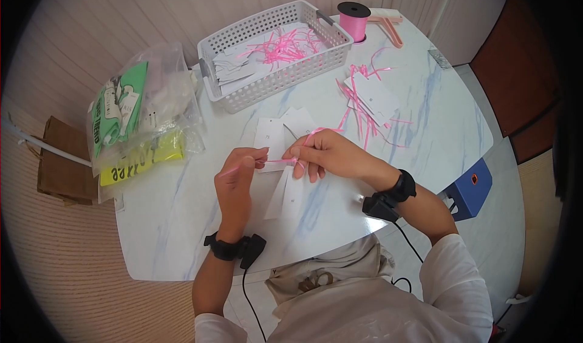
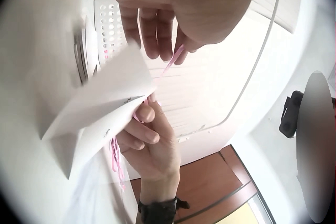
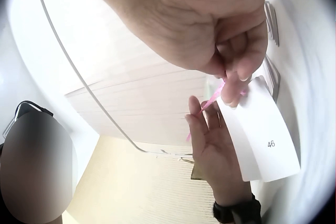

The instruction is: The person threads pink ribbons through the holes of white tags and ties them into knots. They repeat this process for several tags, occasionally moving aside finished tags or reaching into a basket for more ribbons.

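Note:
My left hand pinches one end of a pink ribbon between thumb and forefinger, and the ribbon runs across to the other hand. My right hand pinches the ribbon at the top of several white cards, which hang fanned below its fingers. In the right wrist view the front card bears the number 46. The left wrist view shows the cards spread apart beside my right hand. The ribbon's exact loop is hidden behind my right fingers.
More white cards lie behind my hands. A grey basket with cards and pink ribbons stands at the back, beside a pink ribbon spool. Ribboned cards lie at the right, and plastic bags at the left.

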A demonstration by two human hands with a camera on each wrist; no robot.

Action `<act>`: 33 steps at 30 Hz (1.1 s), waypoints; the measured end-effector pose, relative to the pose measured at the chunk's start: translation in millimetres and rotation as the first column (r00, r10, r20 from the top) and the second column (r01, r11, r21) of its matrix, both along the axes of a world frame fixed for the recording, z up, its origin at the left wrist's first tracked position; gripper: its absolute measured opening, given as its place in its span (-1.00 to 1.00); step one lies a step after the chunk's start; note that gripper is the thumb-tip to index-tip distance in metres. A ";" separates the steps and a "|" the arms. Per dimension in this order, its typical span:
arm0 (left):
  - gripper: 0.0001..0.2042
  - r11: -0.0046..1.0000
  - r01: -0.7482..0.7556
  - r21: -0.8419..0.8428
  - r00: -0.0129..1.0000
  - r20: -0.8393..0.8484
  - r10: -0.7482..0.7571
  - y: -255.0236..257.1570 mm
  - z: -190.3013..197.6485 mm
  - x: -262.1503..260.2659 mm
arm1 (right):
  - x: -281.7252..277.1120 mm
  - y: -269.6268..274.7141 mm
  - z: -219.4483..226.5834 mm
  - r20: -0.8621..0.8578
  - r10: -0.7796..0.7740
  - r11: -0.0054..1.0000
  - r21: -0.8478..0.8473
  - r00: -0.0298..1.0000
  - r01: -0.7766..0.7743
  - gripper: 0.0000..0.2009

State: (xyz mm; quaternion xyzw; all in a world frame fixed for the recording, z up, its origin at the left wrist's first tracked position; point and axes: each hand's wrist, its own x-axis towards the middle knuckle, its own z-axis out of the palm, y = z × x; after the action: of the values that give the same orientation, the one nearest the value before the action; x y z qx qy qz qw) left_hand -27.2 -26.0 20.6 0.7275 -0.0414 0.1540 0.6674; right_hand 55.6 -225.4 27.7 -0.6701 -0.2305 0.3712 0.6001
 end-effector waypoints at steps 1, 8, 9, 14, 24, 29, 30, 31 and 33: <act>-0.72 1.000 0.001 0.000 1.000 0.001 -0.001 1.7 -0.8 -0.4 | 1.9 -0.3 -3.2 -0.018 -0.031 1.000 -0.001 0.999 0.031 -0.70; -0.70 0.997 0.075 0.004 0.995 0.068 -0.075 3.7 -1.4 -6.6 | 5.5 -1.1 -7.4 -0.079 -0.100 0.991 0.085 0.992 0.107 -0.69; -0.71 0.992 0.127 -0.001 0.991 0.051 -0.127 3.1 0.7 -7.7 | 5.7 -1.3 -6.2 -0.126 -0.125 0.984 0.110 0.984 0.139 -0.71; -0.72 0.984 0.173 0.031 0.985 0.004 -0.174 0.2 2.3 -6.8 | 9.9 -2.4 -7.8 -0.197 -0.190 0.965 0.143 0.962 0.220 -0.75; -0.68 0.992 0.104 -0.076 0.994 0.021 -0.103 4.3 -2.3 -4.7 | 5.3 -4.8 1.1 -0.179 -0.081 0.977 0.183 0.980 0.114 -0.79; -0.68 0.994 0.081 -0.078 0.996 0.045 -0.078 5.9 -4.4 -4.0 | 7.3 -4.0 -5.6 -0.147 -0.089 0.974 0.195 0.985 0.117 -0.82; -0.69 0.993 0.088 -0.084 0.995 0.058 -0.083 7.5 -6.1 -3.6 | 6.6 -3.4 -6.0 -0.123 -0.084 0.974 0.199 0.989 0.107 -0.83; -0.69 0.993 0.088 -0.084 0.995 0.058 -0.083 9.7 -8.8 -2.7 | 6.0 -2.9 -6.2 -0.100 -0.079 0.974 0.203 0.992 0.098 -0.84; -0.59 0.994 0.112 -0.014 0.992 0.063 -0.111 13.5 -13.8 -1.1 | 5.5 -2.4 -5.6 -0.084 -0.092 0.970 0.218 0.992 0.108 -0.85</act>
State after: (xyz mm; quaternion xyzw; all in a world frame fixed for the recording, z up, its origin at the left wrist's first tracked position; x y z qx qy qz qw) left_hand -28.3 -12.6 6.8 0.7128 -0.1014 0.1395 0.6798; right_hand 61.1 -227.8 22.0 -0.5954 -0.2142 0.3369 0.6972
